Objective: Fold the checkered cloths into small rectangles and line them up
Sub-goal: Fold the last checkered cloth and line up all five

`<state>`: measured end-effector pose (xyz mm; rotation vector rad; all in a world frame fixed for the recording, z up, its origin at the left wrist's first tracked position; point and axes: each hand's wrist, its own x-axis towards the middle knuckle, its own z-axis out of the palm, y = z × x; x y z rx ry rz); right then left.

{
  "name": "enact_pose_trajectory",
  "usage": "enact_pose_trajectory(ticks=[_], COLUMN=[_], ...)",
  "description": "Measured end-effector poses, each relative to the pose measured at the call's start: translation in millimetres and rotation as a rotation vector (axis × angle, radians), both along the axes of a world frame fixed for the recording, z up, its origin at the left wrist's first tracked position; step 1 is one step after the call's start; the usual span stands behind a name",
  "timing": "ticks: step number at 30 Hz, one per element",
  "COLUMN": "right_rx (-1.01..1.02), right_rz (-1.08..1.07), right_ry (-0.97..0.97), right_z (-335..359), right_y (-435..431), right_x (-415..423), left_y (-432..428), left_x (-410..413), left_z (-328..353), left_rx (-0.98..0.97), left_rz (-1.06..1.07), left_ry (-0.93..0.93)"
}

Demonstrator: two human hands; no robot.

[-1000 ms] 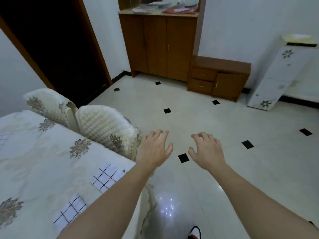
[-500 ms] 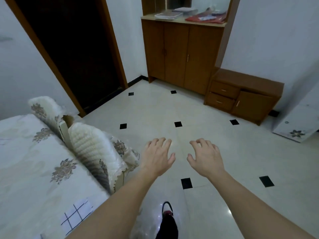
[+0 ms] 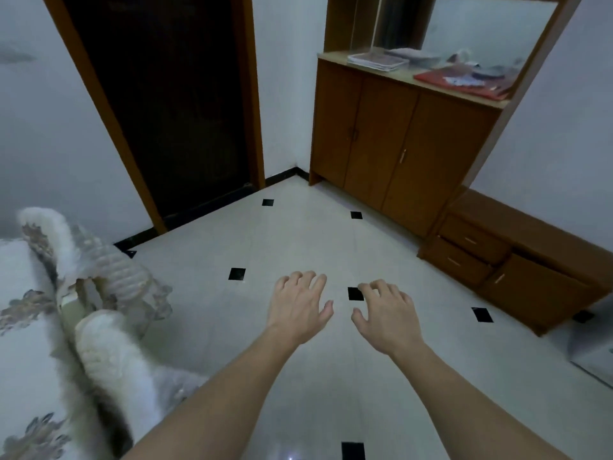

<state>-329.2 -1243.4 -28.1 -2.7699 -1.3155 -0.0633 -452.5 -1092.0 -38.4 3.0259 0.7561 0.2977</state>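
Observation:
No checkered cloth shows in the head view at this moment. My left hand [image 3: 298,305] and my right hand [image 3: 386,315] are stretched out side by side over the tiled floor, palms down, fingers relaxed and slightly spread, holding nothing. The table with its floral cover [image 3: 23,343] lies at the left edge, away from both hands.
Two chairs with quilted white covers [image 3: 106,353] stand against the table at left. A dark doorway [image 3: 166,104] is ahead left. A wooden cabinet [image 3: 391,141] with papers on top and a low drawer unit [image 3: 517,257] line the right wall. Pale floor tiles [image 3: 298,227] stretch ahead.
The view has swung left and up, away from the table; the checkered cloths have dropped out of sight. Both hands stay empty and outstretched in front.

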Motion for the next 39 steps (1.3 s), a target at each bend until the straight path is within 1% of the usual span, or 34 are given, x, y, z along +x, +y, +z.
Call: enact_pose_trajectory(ticks=[3, 8, 13, 16, 21, 23, 26, 30, 39], right_rx=[0.007, -0.012, -0.018, -0.013, 0.012, 0.008, 0.022, -0.016, -0.055], right_rz=[0.059, 0.157, 0.260, 0.326, 0.459, 0.513, 0.617, 0.796, 1.071], right_ry=[0.025, 0.034, 0.040, 0.054, 0.058, 0.065, 0.081, 0.067, 0.091], right_z=[2, 4, -7, -13, -10, -3, 8, 16, -1], right_y=[58, 147, 243, 308, 432, 494, 562, 654, 791], right_x=[28, 69, 114, 141, 199, 221, 230, 223, 143], left_y=[48, 125, 202, 257, 367, 415, 463, 519, 597], left_x=[24, 54, 82, 104, 136, 141, 137, 126, 54], left_z=[3, 2, -4, -4, 11, 19, 29, 35, 18], left_rx=[-0.034, -0.035, -0.052, -0.064, -0.021, -0.012, 0.011, -0.019, -0.080], left_rz=[0.043, 0.137, 0.238, 0.311, 0.427, 0.519, 0.622, 0.784, 1.054], left_ry=[0.033, 0.068, 0.086, 0.102, 0.152, 0.181, 0.207, 0.202, 0.197])
